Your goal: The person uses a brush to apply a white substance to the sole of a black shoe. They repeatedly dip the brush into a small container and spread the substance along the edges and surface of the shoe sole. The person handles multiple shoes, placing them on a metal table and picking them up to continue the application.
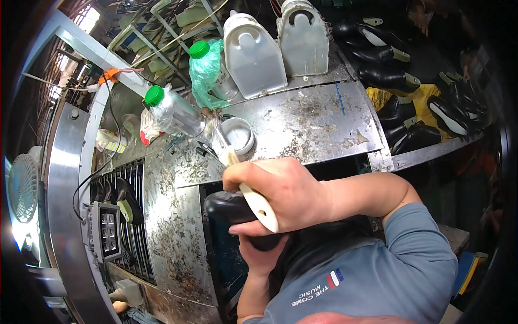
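Observation:
My right hand (286,189) is closed around a brush (258,208) with a cream handle that has a hole near its end. The brush's head points away from me, at the left side of a small white round cup (238,136); whether it touches the cup I cannot tell. A shiny black shoe (229,208) lies just under the brush handle, its rounded end toward the left. My left hand (261,256) grips the shoe from below, its fingers partly hidden. The right hand's lower fingers reach to the shoe too.
Two bottles with green caps (199,49) and two translucent jugs (253,54) stand along the back of the stained metal bench (318,124). Several black shoes on lasts (388,78) fill the far right. A lamp (105,231) and a rack (143,243) are at left.

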Available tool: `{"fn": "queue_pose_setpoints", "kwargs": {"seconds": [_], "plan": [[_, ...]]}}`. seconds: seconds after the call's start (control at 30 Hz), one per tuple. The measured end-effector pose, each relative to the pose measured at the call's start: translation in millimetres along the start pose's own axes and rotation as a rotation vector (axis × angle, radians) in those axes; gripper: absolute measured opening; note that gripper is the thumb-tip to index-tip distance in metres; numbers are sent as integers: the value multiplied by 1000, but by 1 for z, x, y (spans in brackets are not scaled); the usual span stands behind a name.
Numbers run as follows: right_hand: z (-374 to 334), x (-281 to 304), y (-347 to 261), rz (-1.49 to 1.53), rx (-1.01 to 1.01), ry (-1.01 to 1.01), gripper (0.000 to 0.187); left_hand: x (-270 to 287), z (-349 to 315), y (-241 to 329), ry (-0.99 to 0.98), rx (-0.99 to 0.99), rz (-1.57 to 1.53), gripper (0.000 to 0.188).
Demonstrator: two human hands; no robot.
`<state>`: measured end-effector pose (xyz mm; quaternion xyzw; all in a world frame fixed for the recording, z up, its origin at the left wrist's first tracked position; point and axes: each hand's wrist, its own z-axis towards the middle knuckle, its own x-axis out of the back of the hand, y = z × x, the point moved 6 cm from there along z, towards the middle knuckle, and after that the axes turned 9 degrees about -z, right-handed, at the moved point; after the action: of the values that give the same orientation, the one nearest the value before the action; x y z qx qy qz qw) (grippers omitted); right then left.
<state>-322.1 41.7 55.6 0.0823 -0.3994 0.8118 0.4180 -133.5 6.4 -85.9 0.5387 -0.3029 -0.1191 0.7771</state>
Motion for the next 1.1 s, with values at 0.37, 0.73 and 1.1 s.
{"fn": "queue_pose_setpoints", "kwargs": {"seconds": [0.37,0.73,1.1], "plan": [[35,32,77,-412,-44,41,31,1,-48,-65,-380,256,-1291,83],[80,0,121,-420,-202,-316,22,9,-50,-91,-248,703,-1590,133],[70,-62,155,-631,-176,-568,22,14,-47,-90,-279,556,-1626,121]]}}
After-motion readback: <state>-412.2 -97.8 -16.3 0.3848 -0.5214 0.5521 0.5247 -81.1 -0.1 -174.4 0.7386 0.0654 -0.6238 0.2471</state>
